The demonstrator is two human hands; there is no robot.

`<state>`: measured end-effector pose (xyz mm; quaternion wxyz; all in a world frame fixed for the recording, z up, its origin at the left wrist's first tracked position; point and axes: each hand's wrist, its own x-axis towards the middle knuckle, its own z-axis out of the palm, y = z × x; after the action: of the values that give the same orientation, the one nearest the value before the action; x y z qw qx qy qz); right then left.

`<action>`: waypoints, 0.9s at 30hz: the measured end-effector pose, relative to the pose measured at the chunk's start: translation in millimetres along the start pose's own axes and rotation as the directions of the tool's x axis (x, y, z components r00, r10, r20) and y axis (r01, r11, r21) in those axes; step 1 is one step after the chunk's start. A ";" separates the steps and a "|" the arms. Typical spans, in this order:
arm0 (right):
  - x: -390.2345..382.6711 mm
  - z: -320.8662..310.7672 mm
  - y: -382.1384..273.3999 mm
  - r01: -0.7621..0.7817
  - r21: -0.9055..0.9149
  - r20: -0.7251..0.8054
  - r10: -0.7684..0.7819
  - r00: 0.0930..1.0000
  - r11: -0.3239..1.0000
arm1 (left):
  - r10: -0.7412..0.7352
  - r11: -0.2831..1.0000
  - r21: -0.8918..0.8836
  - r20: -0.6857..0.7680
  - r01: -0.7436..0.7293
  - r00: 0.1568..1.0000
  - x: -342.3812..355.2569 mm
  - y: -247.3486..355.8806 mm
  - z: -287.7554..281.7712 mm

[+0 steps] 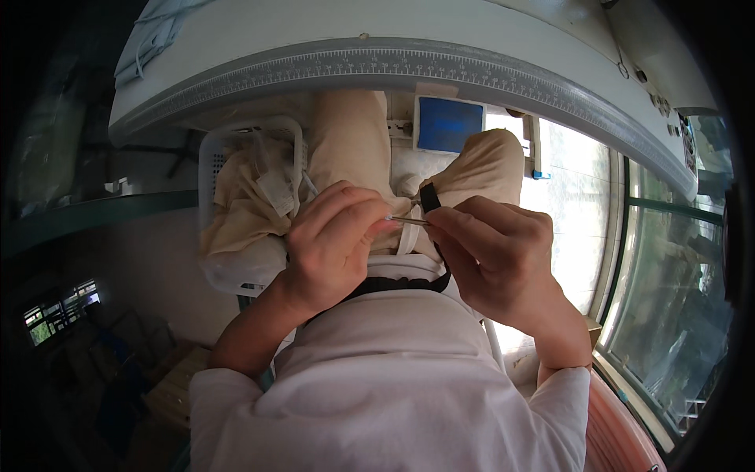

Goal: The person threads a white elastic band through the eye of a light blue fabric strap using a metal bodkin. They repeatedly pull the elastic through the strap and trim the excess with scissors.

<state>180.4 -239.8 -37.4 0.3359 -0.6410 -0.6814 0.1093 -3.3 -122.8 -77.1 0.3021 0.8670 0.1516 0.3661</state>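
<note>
Both of my hands meet above my lap. Between the fingertips of my right hand (495, 244) is a thin metal rod (410, 221), pointing left. My left hand (334, 236) is closed in a pinch at the rod's other end, where a small pale bit shows; what exactly that bit is, I cannot make out. A black strap (429, 197) stands up beside my right fingertips, and a dark band continues below toward my waist. Under the rod hangs a white strip (407, 238) over beige cloth.
A white table (440, 23) with a grey ruler-marked edge (354, 64) curves across the top. On the left, a white plastic basket (206, 169) holds beige cloth (244, 189) with a white tag. A blue panel (450, 124) lies under the table. Glass panes (668, 291) stand at right.
</note>
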 end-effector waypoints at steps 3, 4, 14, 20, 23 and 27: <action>-4.3 -12.4 0.2 -0.002 -0.048 -0.049 0.000 0.999 0.999 | -0.087 0.988 -0.128 -0.008 0.085 0.996 -1.7 2.1 -4.2; -4.7 -12.3 0.0 0.033 -0.037 -0.079 -0.036 0.996 0.999 | -0.083 0.986 -0.143 -0.013 0.081 0.996 0.6 4.1 -3.3; -2.7 -6.4 2.5 0.169 -0.066 -0.136 -0.176 0.975 0.983 | -0.068 0.987 -0.146 -0.005 0.066 0.998 3.4 5.9 -2.6; -3.0 -5.9 3.6 0.170 -0.067 -0.117 -0.177 0.977 0.983 | -0.055 0.988 -0.143 0.004 0.055 0.998 4.0 6.3 -2.4; -2.8 -7.0 2.9 0.170 -0.074 -0.113 -0.178 0.978 0.983 | -0.047 0.988 -0.143 0.007 0.048 0.999 4.7 5.5 -2.9; -1.2 -8.3 2.3 0.166 -0.071 -0.132 -0.174 0.976 0.984 | -0.045 0.990 -0.134 0.006 0.045 0.999 4.9 5.5 -3.0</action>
<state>187.1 -242.9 -32.9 0.3710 -0.5961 -0.7119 0.0152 -1.8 -123.5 -69.3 0.3682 0.8417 0.1457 0.3671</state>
